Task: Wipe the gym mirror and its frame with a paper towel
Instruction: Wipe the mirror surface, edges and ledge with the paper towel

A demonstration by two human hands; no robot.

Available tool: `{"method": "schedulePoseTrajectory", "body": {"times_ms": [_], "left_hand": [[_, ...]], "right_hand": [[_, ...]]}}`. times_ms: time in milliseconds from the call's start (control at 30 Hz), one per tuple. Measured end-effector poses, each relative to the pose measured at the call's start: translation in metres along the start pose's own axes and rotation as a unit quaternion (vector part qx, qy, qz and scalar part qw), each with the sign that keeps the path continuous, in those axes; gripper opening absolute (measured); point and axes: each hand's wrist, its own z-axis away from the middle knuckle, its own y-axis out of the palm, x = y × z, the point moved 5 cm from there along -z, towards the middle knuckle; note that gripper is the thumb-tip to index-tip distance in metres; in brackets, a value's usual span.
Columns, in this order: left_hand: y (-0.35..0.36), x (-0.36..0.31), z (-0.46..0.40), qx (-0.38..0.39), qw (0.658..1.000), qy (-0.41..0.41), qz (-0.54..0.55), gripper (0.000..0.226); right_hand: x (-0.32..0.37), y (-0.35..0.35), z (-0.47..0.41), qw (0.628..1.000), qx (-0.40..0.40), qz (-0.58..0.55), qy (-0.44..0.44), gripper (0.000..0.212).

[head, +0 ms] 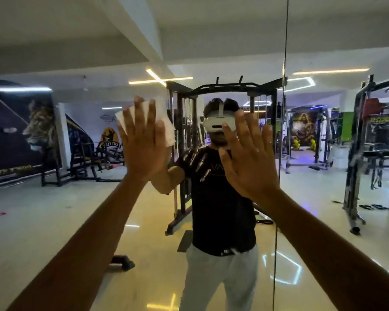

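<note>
White towel (166, 129) lies flat between the left hand (142, 142) and the mirror (54, 209), left of the vertical seam (283, 108); its edges show past the fingertips and beside the thumb. Straight, spread fingers (139, 113) press it to the glass, likely so the whole palm drives the wipe. Nearer the seam, the right hand (249, 158) is raised bare, fingers splayed, holding nothing; whether it touches the glass I cannot tell. It probably steadies the person. No frame is plainly visible.

Both arms reach forward, left hand (142, 144) and right hand (249, 158) raised, fingers (241, 129) spread.
</note>
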Motion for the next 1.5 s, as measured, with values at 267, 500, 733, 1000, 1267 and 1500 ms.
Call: {"method": "schedulePoseTrajectory", "body": {"times_ms": [267, 500, 733, 1000, 1267, 1500], "left_hand": [[0.014, -0.049, 0.035, 0.06, 0.97, 0.221, -0.075, 0.063], [0.031, -0.117, 0.111, 0.062, 0.988, 0.145, -0.001, 0.064], [0.021, -0.047, 0.081, -0.012, 1.0, 0.004, -0.029, 0.062], [0.038, -0.085, 0.135, 0.127, 0.952, 0.277, -0.022, 0.062], [0.044, -0.123, 0.153, 0.059, 0.997, 0.053, 0.014, 0.063], [0.012, -0.036, 0.056, -0.022, 1.0, -0.001, -0.005, 0.06]], "right_hand": [[-0.029, -0.006, -0.003, 1.0, 0.004, -0.002, -0.025, 0.066], [-0.033, -0.002, 0.006, 1.0, 0.0, -0.01, -0.029, 0.066], [-0.031, 0.001, 0.028, 0.999, 0.003, -0.027, -0.023, 0.067], [-0.032, -0.002, 0.035, 0.999, 0.012, -0.026, -0.036, 0.066], [-0.037, -0.002, 0.044, 0.998, 0.033, -0.018, -0.053, 0.065], [-0.037, -0.004, 0.041, 0.998, 0.031, -0.019, -0.049, 0.065]]}}
